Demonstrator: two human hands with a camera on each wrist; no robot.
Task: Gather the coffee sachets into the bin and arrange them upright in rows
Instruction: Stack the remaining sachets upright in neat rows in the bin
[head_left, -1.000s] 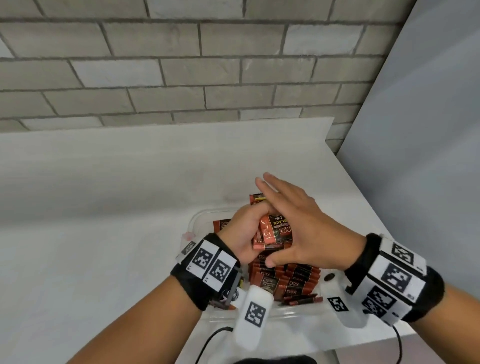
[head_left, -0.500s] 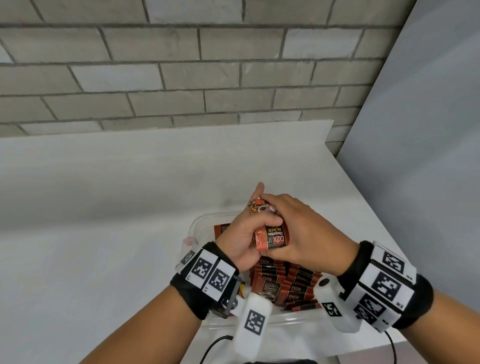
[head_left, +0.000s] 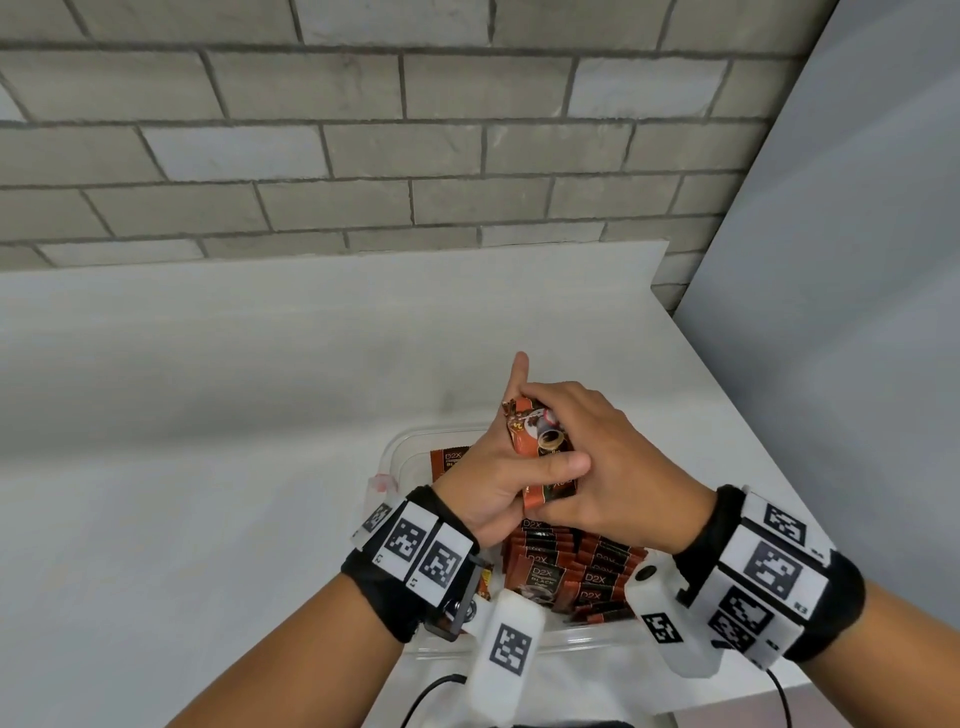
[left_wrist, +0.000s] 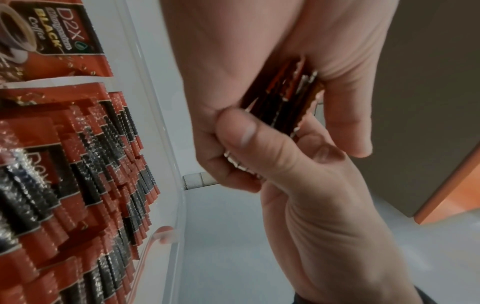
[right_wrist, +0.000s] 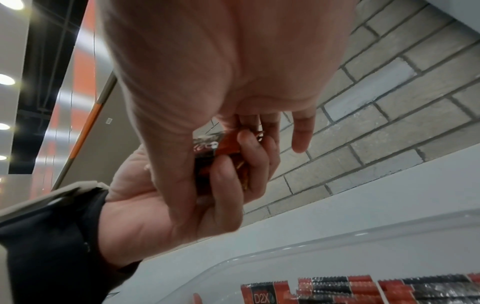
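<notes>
Held bundle: I see a stack of coffee sachets raised above the bin, squeezed between both hands; its count I cannot make out, since only the edges show in the left wrist view.
Left hand: my left hand has its thumb and curled fingers wrapped round the stack, one finger pointing straight up behind it.
Right hand: my right hand covers the stack from the other side, fingers curled over its top, little finger standing free in the right wrist view.
Bin contents: packed sachets stand upright in overlapping rows; the wrists and wrist cameras hide the near rows.
Far corner: one sachet leans at the far wall, half hidden behind the left hand.
Support: the bin sits on a white counter; its near rim is cut off by the camera housings.
</notes>
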